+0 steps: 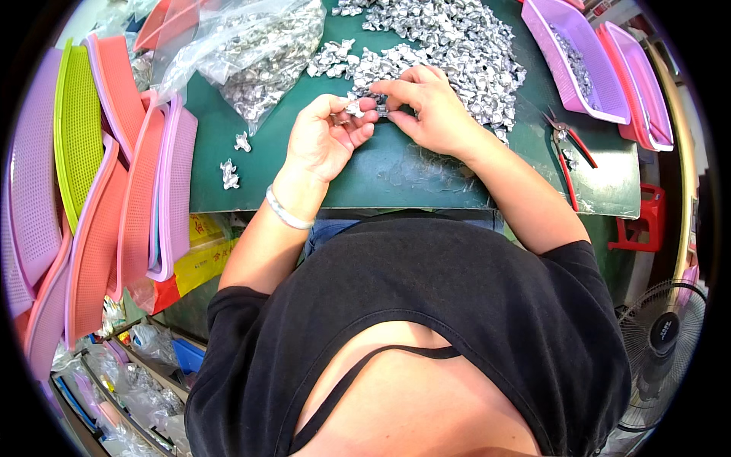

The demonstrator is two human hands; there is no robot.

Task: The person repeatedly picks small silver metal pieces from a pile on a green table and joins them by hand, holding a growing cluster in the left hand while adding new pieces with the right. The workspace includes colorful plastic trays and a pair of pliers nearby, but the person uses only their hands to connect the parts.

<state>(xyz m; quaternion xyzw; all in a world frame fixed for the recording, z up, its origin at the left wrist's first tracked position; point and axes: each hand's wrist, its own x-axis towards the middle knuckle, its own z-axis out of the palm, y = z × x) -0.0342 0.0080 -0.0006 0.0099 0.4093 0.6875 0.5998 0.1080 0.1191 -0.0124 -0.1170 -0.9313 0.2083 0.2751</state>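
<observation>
My left hand [330,133], palm turned up, holds a small silver metal casting [354,109] between thumb and fingers. My right hand [429,109] reaches in from the right, its thumb and index finger bent close to the left fingertips. Another bit of silver metal shows by the right fingertips; whether the right fingers grip it, I cannot tell. Just beyond both hands spreads a large heap of similar silver castings [464,53]. Two loose castings, one upper [242,142] and one lower [229,174], lie on the table left of my left hand.
A clear plastic bag of castings [266,68] lies at the back left of the green table [426,179]. Red-handled pliers [567,148] rest at the right, near a purple basket [580,65]. Stacked plastic baskets [137,183] stand left; a red stool [647,219] and fan [664,335] are right.
</observation>
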